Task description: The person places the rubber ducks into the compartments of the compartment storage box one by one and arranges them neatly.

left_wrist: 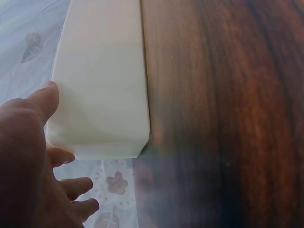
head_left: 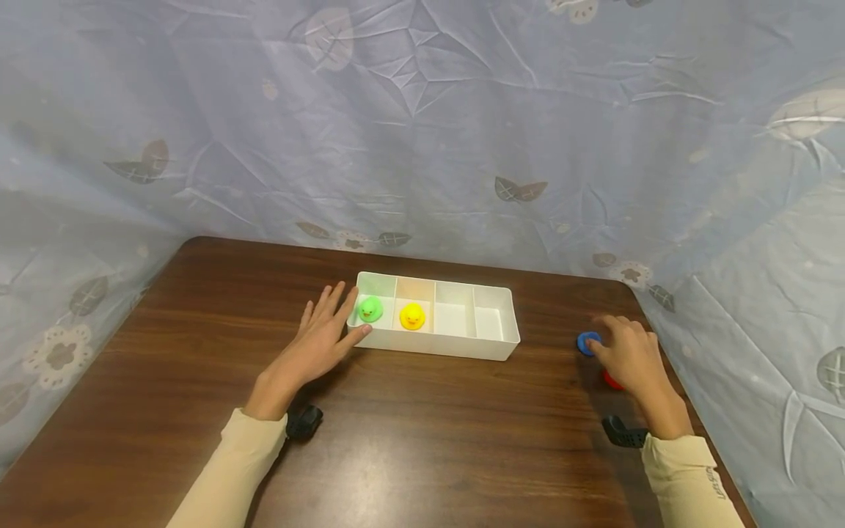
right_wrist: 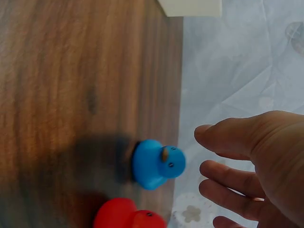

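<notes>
A white tray (head_left: 403,340) with compartments in a row stands on the table. A green rubber duck (head_left: 370,309) sits in its leftmost compartment, and a yellow rubber duck (head_left: 412,316) in the one beside it. My left hand (head_left: 317,346) is at the tray's left end, fingers spread, thumb by the front wall. At the table's right side, my right hand (head_left: 630,354) hovers above a blue rubber duck (right_wrist: 156,164), fingers apart from it. Partly covered by that hand in the head view, a red rubber duck (right_wrist: 118,213) stands next to the blue one.
The brown wooden table (head_left: 422,425) ends at the back and right against a pale patterned cloth (head_left: 422,147). Dark camera mounts are strapped to both wrists. The tray's two right compartments (head_left: 488,323) show bare white floors.
</notes>
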Available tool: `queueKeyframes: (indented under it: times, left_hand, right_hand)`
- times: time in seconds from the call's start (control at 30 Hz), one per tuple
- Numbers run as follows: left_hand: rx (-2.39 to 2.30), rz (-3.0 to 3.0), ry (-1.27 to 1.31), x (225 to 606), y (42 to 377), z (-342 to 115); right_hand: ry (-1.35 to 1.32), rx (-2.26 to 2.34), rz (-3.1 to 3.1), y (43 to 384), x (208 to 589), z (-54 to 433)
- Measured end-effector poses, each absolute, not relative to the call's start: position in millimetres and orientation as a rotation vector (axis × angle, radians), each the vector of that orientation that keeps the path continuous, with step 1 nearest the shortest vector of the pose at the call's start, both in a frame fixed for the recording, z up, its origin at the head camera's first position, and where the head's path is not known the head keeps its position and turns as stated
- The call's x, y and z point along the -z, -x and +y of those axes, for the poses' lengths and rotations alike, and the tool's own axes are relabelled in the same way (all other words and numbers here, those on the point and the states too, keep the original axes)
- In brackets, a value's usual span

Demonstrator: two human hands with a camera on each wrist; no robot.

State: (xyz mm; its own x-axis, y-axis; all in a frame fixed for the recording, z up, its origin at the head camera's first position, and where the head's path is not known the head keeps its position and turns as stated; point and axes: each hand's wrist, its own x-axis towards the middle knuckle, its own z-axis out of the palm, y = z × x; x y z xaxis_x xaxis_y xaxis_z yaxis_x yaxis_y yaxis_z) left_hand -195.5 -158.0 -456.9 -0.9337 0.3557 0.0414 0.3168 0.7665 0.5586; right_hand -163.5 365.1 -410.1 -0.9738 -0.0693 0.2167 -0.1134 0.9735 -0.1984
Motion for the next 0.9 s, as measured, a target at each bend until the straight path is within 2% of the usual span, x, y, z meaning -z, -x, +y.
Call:
queueKeyframes:
  times: [0.9]
  left_hand:
    - [-0.896,2.896,-0.552,458.2,196.0,-157.1]
  right_hand:
    - [-0.035,-0.322,-3.032,166.1,434.8,381.5]
